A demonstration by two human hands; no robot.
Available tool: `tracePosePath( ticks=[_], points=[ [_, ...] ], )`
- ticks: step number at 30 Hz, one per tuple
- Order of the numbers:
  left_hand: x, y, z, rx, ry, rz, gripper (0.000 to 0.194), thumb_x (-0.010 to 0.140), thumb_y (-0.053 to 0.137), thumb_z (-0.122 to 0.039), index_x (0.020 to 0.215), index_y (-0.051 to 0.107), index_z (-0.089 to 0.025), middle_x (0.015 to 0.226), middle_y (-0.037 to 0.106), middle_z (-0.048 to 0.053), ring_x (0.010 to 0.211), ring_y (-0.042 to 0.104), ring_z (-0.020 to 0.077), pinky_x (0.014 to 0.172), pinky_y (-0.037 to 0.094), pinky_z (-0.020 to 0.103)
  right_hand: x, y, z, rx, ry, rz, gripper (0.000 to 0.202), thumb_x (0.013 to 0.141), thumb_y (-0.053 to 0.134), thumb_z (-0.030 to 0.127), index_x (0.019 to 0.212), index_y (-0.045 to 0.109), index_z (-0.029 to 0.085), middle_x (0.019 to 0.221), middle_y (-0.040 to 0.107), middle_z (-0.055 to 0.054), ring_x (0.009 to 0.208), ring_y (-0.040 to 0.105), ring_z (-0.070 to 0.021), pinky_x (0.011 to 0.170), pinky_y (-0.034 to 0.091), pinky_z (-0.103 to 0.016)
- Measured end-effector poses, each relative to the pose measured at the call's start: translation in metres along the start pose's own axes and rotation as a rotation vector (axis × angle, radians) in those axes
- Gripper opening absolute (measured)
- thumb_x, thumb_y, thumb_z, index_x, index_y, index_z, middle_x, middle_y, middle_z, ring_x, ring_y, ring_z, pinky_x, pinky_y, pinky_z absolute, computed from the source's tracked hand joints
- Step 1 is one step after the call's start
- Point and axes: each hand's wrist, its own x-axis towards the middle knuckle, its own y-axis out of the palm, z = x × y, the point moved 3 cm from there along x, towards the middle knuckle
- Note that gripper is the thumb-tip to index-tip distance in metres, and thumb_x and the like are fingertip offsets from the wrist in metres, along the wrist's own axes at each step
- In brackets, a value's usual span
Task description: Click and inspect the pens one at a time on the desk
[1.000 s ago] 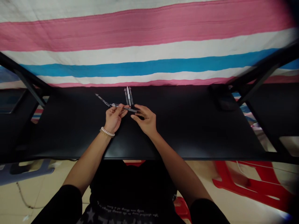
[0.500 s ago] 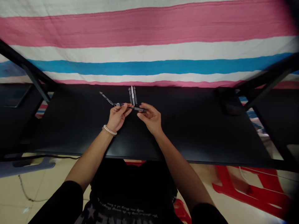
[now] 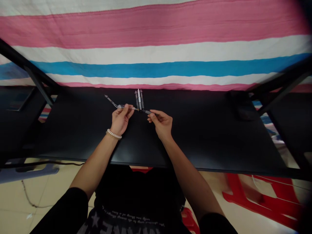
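Note:
Between thumb and fingers, my left hand (image 3: 120,121) is closed on a slim pen (image 3: 134,108), whose thin pointed end faces right. My right hand (image 3: 162,124) pinches a dark grey pen part (image 3: 146,111), a cap or a barrel piece; I cannot tell which. A small gap separates this part from the pen's tip. Just beyond the hands, a white pen (image 3: 139,97) lies between two darker pens on the black table (image 3: 207,130). Another dark pen (image 3: 110,100) lies slanted beyond my left hand, its near end close to the held pen.
A striped cloth (image 3: 156,29) hangs behind the table. A dark flat object (image 3: 245,109) lies at the right end of the table. Black metal struts (image 3: 40,86) stand at both sides. Below on the right is a red plastic stool (image 3: 239,195).
My right hand has closed on the dark pen part and shifted slightly right, drawing it away from the pen in my left hand. A thin tip now shows between them.

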Motion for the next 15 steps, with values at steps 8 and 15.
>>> tracePosePath(
  ticks=[8,15],
  points=[
    [-0.0035,0.0041,0.0055,0.065,-0.012,0.045,0.023,0.082,0.079,-0.039,0.081,0.073,-0.017,0.093,0.075,0.004,0.089,0.072,0.012,0.091,0.058,0.029,-0.0016,0.003,-0.0011,-0.024,0.022,0.043,0.034,0.077,0.079,0.051,0.094,0.078,0.022,0.074,0.075,-0.001,0.058,0.068,-0.0144,0.057,0.06,-0.032],
    [0.003,-0.0043,0.0015,0.005,0.051,-0.04,0.019,0.085,0.077,-0.037,0.081,0.072,-0.019,0.093,0.075,0.003,0.092,0.071,0.0111,0.095,0.057,0.028,-0.0006,0.0001,0.0007,-0.007,0.014,0.027,0.029,0.079,0.078,0.049,0.092,0.077,0.023,0.073,0.074,0.0,0.057,0.067,-0.0138,0.054,0.058,-0.031]
  ],
)
